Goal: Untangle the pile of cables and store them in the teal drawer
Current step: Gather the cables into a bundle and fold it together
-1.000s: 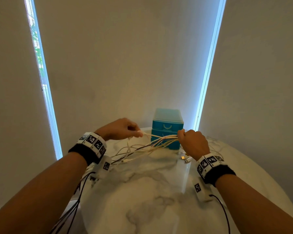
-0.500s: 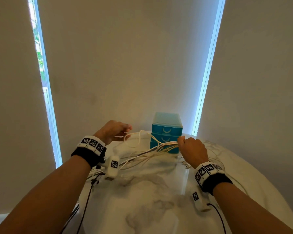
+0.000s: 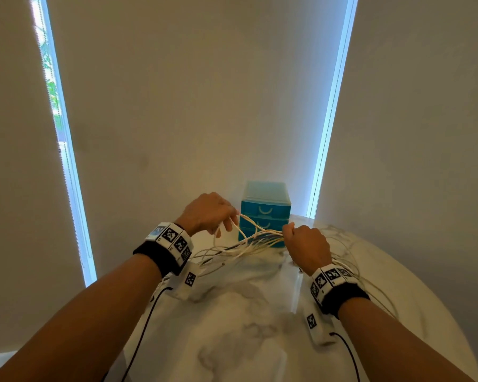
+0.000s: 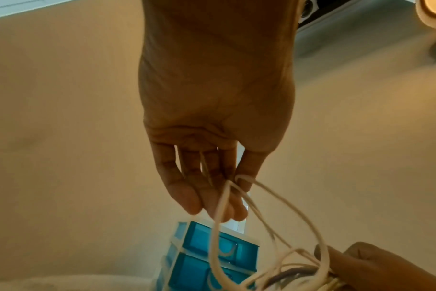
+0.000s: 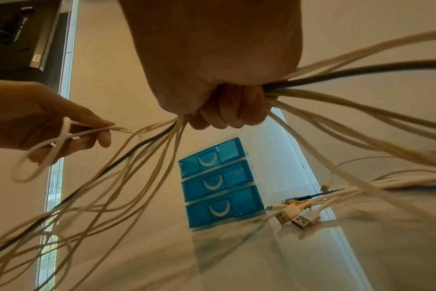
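A bundle of white cables with one dark cable (image 3: pixel 255 239) (image 5: pixel 147 145) hangs over the marble table. My right hand (image 3: pixel 305 244) (image 5: pixel 227 110) grips the bundle in a fist. My left hand (image 3: pixel 210 213) (image 4: pixel 219 196) (image 5: pixel 70 130) pinches a loop of one white cable (image 4: pixel 239 180) (image 5: pixel 50 149) lifted out of the bundle, a little left of the right fist. The teal drawer unit (image 3: pixel 264 208) (image 5: pixel 219 183) (image 4: pixel 207 254) stands just behind the hands, all three drawers closed.
Loose cable ends with USB plugs (image 5: pixel 296 216) lie on the marble table (image 3: pixel 246 312) to the right of the drawer unit. More cable loops (image 3: pixel 351 260) spread right of my right wrist. A wall and window slits rise behind the table.
My left hand has come back right toward the bundle, close to the right fist, holding a white loop. The right hand has stayed gripping the bundle.
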The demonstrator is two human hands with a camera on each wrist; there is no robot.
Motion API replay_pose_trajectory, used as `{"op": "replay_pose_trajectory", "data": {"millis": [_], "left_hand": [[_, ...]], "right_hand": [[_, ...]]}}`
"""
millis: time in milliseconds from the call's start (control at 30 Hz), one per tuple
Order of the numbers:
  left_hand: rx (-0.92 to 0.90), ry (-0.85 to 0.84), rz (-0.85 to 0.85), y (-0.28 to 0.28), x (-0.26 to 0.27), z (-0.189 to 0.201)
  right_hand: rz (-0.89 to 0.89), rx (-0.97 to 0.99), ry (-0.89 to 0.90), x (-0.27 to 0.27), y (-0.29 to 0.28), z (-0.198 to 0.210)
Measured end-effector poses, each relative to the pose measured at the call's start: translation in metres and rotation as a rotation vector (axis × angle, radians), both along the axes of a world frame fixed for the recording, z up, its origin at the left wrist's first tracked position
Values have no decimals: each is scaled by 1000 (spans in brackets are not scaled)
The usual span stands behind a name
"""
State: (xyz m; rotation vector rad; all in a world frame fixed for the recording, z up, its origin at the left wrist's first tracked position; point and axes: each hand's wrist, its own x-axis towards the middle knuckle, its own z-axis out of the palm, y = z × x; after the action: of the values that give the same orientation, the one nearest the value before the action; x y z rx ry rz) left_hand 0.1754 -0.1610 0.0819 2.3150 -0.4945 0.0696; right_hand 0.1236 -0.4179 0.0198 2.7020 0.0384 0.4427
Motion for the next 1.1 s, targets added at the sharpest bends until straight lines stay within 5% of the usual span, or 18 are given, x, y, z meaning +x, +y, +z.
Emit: {"op": "replay_pose_trajectory", "data": {"millis": [200, 300, 367, 467, 633, 800, 900, 1000, 1100], "left_hand": [[-387, 160, 102, -6, 7, -12], [-703, 445, -100, -9, 2, -12], [-759, 578, -247, -8, -1, -9], [-574, 513, -258, -5, -3, -7], [-78, 95, -43, -1, 0, -9], [89, -206, 28, 4, 15, -17], [-92, -225, 46, 4, 11, -14], [-463, -231, -122, 14, -4, 2], [9, -149, -491, 24, -18, 21]], "right_hand": [[61, 38, -32, 3, 5, -6], [37, 0, -17, 2, 3, -7], [34, -16, -19, 3, -1, -8], [32, -21, -28, 2, -4, -5], [28, -6, -39, 6, -4, -10], [35, -16, -47, 9, -2, -15], [28, -20, -23, 11, -4, -17], [11, -15, 17, 10, -6, -17], [-32, 100, 45, 12, -5, -7]]}}
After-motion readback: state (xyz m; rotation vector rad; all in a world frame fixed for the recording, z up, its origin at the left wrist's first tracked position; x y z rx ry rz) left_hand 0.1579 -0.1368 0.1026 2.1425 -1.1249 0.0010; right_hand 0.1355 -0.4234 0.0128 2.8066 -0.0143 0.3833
